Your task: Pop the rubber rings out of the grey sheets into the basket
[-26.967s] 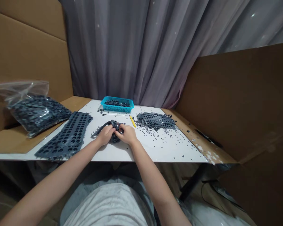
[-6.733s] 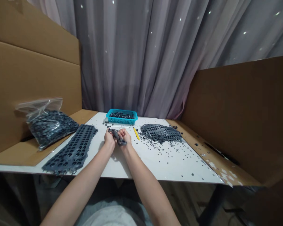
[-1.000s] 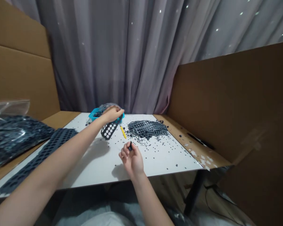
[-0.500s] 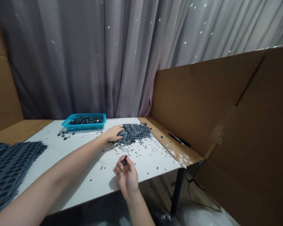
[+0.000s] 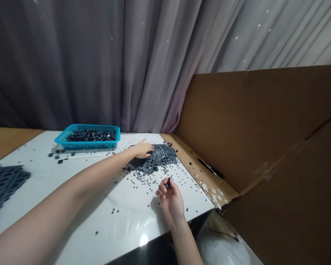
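Right up front, the right hand (image 5: 171, 200) is curled tight, fingertips pinching a small dark piece (image 5: 168, 183), and it sits just in front of the heap of grey perforated sheets (image 5: 161, 159). Loose dark bits (image 5: 143, 180) pepper the white tabletop (image 5: 113, 224) around that hand, crowding thicker toward the heap.

And there's the heap: a low, rumpled pile, its long axis running side to side. The left hand (image 5: 141, 149) has the nearer claim, reaching across from the lower left and lying open on the heap's left end, fingers spread, with no grip that I can make out. The right hand stays off it.

Left of the heap, a blue plastic basket (image 5: 71, 137) sits full of dark pellets (image 5: 91, 136). Right of the heap rises a cardboard wall (image 5: 251, 125), and behind it hangs a grey curtain (image 5: 85, 66).
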Demonstrator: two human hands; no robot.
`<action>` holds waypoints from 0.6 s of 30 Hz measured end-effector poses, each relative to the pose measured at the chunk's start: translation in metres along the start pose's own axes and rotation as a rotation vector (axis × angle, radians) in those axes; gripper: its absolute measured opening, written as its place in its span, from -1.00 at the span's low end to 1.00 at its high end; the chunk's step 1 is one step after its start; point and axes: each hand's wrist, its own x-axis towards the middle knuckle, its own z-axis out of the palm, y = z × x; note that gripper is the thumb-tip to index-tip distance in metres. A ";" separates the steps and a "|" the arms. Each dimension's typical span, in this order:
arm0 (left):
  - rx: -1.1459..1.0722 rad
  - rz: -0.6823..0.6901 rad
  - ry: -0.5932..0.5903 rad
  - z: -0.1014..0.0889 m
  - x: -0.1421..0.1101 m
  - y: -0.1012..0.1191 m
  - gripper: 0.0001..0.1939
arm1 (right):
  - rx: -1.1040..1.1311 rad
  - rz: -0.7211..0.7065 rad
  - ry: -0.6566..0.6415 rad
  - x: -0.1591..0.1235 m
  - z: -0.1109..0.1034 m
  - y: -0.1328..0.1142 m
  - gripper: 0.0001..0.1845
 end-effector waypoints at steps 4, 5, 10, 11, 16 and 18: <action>-0.006 0.092 -0.065 -0.011 0.030 -0.017 -0.42 | -0.015 0.006 0.090 0.014 -0.013 0.001 -0.77; -0.042 0.120 -0.081 -0.012 0.034 -0.020 -0.35 | -0.011 0.007 0.108 0.017 -0.016 0.002 -0.76; -0.399 0.123 -0.077 -0.006 0.039 -0.036 -0.77 | 0.033 0.028 0.182 0.032 -0.023 0.004 -0.72; -0.437 0.086 -0.039 -0.005 0.038 -0.040 -0.89 | 0.041 0.038 0.192 0.034 -0.024 0.004 -0.71; -0.652 -0.218 0.191 -0.014 0.047 -0.049 -0.76 | 0.094 0.101 0.220 0.040 -0.030 0.007 -0.69; -0.772 -0.322 0.218 -0.027 0.060 -0.043 -0.72 | 0.109 0.118 0.224 0.041 -0.034 0.009 -0.68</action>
